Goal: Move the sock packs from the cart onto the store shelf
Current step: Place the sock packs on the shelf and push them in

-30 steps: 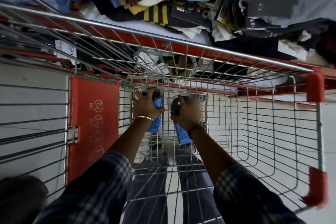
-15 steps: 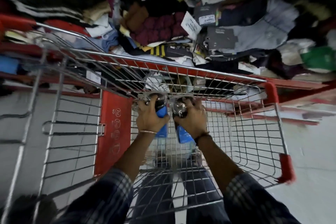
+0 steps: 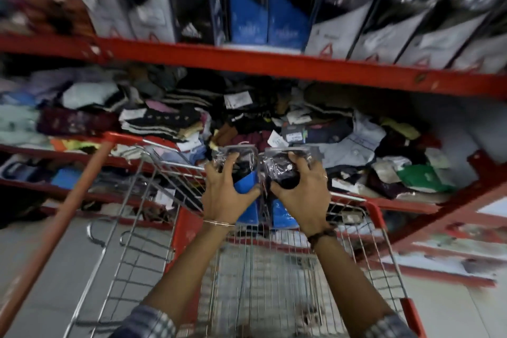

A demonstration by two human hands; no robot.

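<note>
My left fingers [image 3: 219, 173] clamp 1 sock pack [image 3: 242, 173], my right fingers [image 3: 301, 170] another [image 3: 285, 170], above the cart [image 3: 164, 200], below the shelf [image 3: 247, 59].

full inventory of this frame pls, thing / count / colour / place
Sock packs in hand: two, clear wrap with black socks and blue card, one per hand, raised above the cart.
Cart: one, silver wire with red trim, bottom centre; its basket looks bare where visible.
Upper shelf: one, red rail, across the top.
Standing sock packs: a row, count blurred, two blue in the middle, the rest black with white or grey, on the upper shelf.
Loose clothing pile: many pieces, mixed colours, on the middle shelf behind the cart.
Lower shelf rails: red, right and left.
Left hand: gripping the left pack, bangle on wrist.
Right hand: gripping the right pack, dark wristband.
</note>
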